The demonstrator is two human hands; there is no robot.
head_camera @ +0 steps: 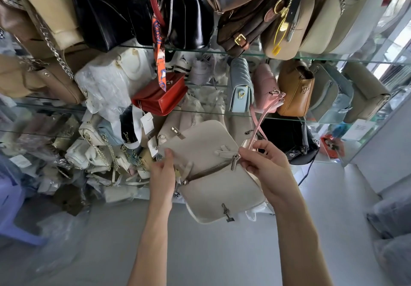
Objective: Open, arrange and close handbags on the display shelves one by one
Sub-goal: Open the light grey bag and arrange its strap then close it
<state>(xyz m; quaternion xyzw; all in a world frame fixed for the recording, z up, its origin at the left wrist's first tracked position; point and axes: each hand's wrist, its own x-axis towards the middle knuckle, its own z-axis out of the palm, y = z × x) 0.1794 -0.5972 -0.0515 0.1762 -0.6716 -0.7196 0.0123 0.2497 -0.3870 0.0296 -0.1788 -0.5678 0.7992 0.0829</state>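
At centre frame, a cream handbag (213,174) is held in front of glass shelves (289,57) crowded with bags. The left hand (163,172) grips its left end; the right hand (264,165) pinches the zipper pull (235,161). The zip looks closed, hiding the contents.

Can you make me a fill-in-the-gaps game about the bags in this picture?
1. The two hands hold a bag that is ____ in colour.
2. The right hand pinches the zip pull at the ____ end of the zip, as the camera sees it.
3. The small red bag sits on a shelf made of ____.

Missing words: cream; right; glass
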